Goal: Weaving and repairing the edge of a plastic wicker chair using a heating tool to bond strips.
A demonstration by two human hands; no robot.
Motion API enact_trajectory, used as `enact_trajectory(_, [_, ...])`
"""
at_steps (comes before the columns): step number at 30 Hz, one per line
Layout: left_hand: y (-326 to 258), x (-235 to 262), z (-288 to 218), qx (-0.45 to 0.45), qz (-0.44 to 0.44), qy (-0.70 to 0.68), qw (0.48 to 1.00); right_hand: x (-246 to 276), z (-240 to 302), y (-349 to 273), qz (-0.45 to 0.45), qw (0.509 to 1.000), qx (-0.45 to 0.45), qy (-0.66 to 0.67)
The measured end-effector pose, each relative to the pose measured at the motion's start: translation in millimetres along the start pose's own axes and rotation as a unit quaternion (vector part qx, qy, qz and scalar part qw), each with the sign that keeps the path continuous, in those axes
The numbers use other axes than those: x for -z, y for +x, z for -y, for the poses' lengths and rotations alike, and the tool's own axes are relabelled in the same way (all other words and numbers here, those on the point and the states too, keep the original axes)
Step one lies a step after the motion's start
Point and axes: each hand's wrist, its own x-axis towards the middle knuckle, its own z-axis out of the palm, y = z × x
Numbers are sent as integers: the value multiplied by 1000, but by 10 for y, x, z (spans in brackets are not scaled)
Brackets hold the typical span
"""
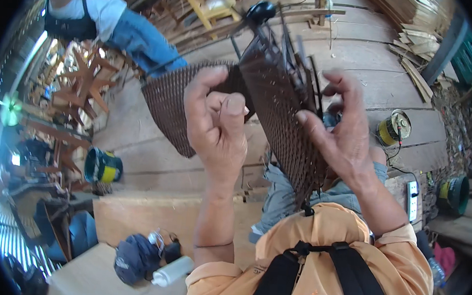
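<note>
In front of me stands a dark brown woven panel (283, 112), tilted, with its lower end by my lap and loose dark strips along its upper right edge. A second brown woven section (170, 101) spreads to its left. My left hand (219, 118) is raised in front of this section, its fingers curled and its thumb pressed on them; whatever is in the pinch is too small to make out. At the panel's right edge, my right hand (345, 128) curves round, thumb against the weave and fingers bent behind the edge.
A yellow-and-black can (394, 128) stands at right, near a white power strip (411, 200). Another can (103, 166) is at left. A dark cap (133, 258) and white bottle (173, 271) lie on a wooden board. A person in jeans (139, 37) stands far left.
</note>
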Motion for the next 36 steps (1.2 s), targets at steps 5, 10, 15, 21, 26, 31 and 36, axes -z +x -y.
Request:
enact_trajectory(5, [-1126, 195, -59, 252, 98, 127, 954, -22, -62, 127, 38, 987, 109, -108])
enact_trajectory(10, [-1865, 24, -150, 328, 203, 93, 918, 61, -49, 206, 80, 985, -57, 139])
enact_trajectory(15, [-1951, 29, -192, 258, 179, 139, 939, 216, -45, 341, 160, 983, -37, 86])
enact_trajectory(21, [-1935, -87, -232, 313, 174, 58, 932, 202, -81, 260, 197, 976, 43, 79])
enact_trajectory(26, [-1911, -122, -202, 227, 148, 160, 949, 236, -77, 330, 140, 985, 16, 104])
enact_trajectory(31, [-1893, 23, -221, 495, 109, -182, 842, 236, -70, 376, 149, 987, 26, 49])
enact_trajectory(36, [-1915, -32, -133, 420, 159, -109, 887, 193, -73, 432, 160, 986, 50, 8])
